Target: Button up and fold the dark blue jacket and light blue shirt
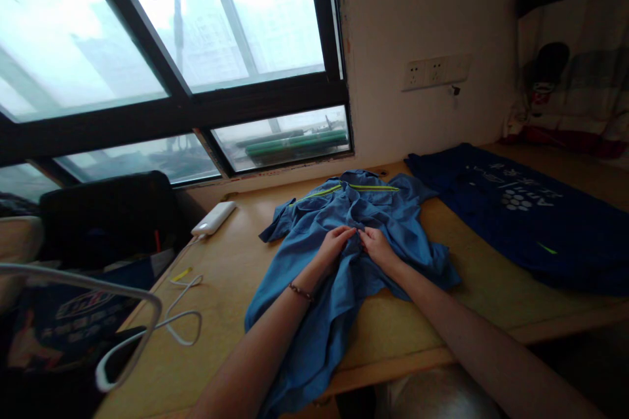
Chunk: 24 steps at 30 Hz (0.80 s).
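Note:
A light blue shirt (pixel 393 216) with a yellow-green stripe near the collar lies spread on the wooden table (pixel 236 275), its lower part hanging over the near edge. My left hand (pixel 334 245) and my right hand (pixel 376 245) meet at the middle of the shirt's front, fingertips pinched on the fabric close together. What exactly the fingers pinch is too small to see. A thin bracelet sits on my left wrist.
A dark blue shirt (pixel 521 216) with white print lies flat on the right. A white power bank (pixel 213 218) with a white cable (pixel 184 321) rests at the left. A white hanger (pixel 122 314) and a black bag (pixel 108 216) are at the far left, under the window.

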{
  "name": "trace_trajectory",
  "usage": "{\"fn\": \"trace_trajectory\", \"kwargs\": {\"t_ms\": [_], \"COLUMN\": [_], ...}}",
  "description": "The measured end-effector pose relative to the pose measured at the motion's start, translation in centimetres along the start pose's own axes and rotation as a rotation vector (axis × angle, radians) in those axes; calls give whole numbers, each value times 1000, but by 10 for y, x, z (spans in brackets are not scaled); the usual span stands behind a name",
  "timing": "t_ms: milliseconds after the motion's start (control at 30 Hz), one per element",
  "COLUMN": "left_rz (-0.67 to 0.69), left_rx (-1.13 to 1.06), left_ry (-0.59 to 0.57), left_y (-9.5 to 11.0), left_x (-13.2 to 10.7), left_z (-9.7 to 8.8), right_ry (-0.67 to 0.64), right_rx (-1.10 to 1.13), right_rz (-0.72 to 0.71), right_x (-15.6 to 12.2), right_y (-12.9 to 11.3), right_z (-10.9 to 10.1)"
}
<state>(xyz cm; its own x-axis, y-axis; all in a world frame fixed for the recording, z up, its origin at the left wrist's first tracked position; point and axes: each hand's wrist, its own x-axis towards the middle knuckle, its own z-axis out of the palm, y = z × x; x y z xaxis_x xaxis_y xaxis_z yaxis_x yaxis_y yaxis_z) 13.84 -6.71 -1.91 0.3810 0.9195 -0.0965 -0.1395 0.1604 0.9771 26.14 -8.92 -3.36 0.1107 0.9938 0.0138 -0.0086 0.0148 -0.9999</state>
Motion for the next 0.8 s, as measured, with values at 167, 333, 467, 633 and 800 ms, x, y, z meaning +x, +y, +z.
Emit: {"fn": "trace_trajectory", "kwargs": {"t_ms": [167,333,467,633,800], "left_rz": [-59,-116,-141,-168,-196], "left_rx": [-63,-72,-110,-152,-207], "left_ry": [-79,-120,-123,-176,-253], "left_y": [2,6,6,4,7], "left_x": [3,2,1,2,-2], "left_z": [-7,-10,-11,-15,-11], "right_ry": [-2,15,11,-2,-67], "right_rx": [-57,-73,-71,-2,171], "right_rz": [-46,-88,-110,-113,-92], "right_x": [-4,-7,-9,-9,-6], "right_y": [0,-2,-4,-6,-5], "right_z": [2,2,3,3,5]}}
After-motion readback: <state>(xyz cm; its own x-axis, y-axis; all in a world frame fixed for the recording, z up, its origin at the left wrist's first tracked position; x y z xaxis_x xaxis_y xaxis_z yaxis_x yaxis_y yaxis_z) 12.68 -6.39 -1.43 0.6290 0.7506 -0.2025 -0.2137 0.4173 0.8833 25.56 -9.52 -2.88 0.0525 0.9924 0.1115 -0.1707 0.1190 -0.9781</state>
